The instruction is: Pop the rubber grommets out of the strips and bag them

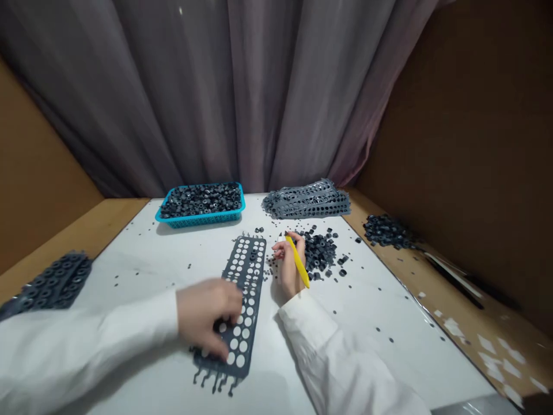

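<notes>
A dark rubbery sheet (254,346) with rows of round holes lies lengthwise on the white tabletop, the white showing through its holes. Over its near half is my left hand (209,314), slightly blurred, with thumb and curled fingers apart and nothing visible between them. To the right of the sheet, my right hand (290,268) grips yellow tweezers (299,264), their dark tips pointing away from me. Beside that hand spreads a loose pile of small black pieces (322,251). A few dark rings (253,254) rest on the far part of the sheet.
A blue basket (201,221) full of small black ring-like parts stands at the back left. Stacked perforated sheets (309,199) lie at the back right. More dark sheets (56,282) sit at far left, another black heap (389,230) at right, near white scraps (492,363).
</notes>
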Action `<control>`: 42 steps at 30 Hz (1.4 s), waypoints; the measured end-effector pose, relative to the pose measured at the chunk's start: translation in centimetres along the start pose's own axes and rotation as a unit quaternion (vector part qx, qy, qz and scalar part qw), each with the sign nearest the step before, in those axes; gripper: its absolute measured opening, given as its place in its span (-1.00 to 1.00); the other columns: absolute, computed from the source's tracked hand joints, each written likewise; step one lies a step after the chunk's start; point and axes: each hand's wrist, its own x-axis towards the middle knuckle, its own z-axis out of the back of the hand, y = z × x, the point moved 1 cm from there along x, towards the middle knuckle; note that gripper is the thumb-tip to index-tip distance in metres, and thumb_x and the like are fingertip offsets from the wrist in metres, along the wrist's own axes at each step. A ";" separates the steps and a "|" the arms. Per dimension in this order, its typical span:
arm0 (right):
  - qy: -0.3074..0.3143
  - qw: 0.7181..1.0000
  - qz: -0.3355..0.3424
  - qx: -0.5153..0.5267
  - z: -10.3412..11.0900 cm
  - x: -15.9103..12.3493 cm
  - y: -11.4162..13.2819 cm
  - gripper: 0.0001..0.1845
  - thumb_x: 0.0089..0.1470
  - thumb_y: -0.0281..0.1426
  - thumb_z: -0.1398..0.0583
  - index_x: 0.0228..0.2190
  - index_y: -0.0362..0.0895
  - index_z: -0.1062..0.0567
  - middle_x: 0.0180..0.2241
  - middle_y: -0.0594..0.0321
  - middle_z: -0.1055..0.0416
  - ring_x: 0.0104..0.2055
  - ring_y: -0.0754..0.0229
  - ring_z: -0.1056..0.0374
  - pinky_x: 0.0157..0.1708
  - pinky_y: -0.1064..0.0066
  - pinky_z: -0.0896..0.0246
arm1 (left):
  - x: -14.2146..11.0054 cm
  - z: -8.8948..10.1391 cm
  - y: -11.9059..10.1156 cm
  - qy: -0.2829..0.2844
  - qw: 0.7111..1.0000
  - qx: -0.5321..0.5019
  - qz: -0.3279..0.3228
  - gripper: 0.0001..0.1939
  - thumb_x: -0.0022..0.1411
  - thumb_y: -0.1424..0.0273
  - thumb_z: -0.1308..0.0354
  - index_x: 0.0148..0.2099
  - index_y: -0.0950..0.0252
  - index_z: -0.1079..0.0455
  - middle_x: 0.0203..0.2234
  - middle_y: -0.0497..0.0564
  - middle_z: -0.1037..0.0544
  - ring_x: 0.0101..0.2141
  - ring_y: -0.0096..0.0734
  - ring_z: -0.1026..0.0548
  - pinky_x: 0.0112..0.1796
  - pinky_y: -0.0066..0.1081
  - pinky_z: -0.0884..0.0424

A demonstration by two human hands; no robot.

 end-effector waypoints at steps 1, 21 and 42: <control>-0.004 1.000 -0.002 -0.002 0.0 0.1 0.0 -0.69 0.09 -0.28 -0.01 -0.11 -0.09 -0.24 -0.51 0.34 -0.38 -0.51 0.28 -0.23 -0.46 0.47 -0.16 | -0.8 -1.7 -1.9 -0.005 1.000 0.010 0.002 -0.78 0.06 0.19 -0.19 -0.33 0.21 -0.34 -0.43 -0.02 -0.45 -0.40 -0.33 -0.38 -0.41 -0.35 -0.25; 0.179 0.966 -0.022 -0.184 0.5 -1.8 0.1 -0.83 -0.14 -0.42 -0.07 -0.69 -0.11 -0.35 -0.70 0.36 -0.29 -0.57 0.26 -0.21 -0.52 0.45 -0.10 | -2.6 -3.3 -6.5 -0.084 0.989 -0.071 0.096 -0.84 0.18 0.22 -0.09 -0.30 0.19 -0.33 -0.42 -0.02 -0.47 -0.39 -0.35 -0.38 -0.38 -0.35 -0.26; 0.239 0.937 0.023 -0.254 -0.6 -1.6 0.3 -0.74 -0.12 -0.47 -0.04 -0.76 -0.11 -0.19 -0.75 0.39 -0.14 -0.59 0.30 -0.08 -0.55 0.46 0.06 | 5.0 -0.4 4.2 -0.094 0.982 0.044 0.156 -0.90 0.13 0.45 -0.09 -0.39 0.29 -0.42 -0.41 0.05 -0.47 -0.33 -0.29 -0.45 -0.36 -0.41 -0.31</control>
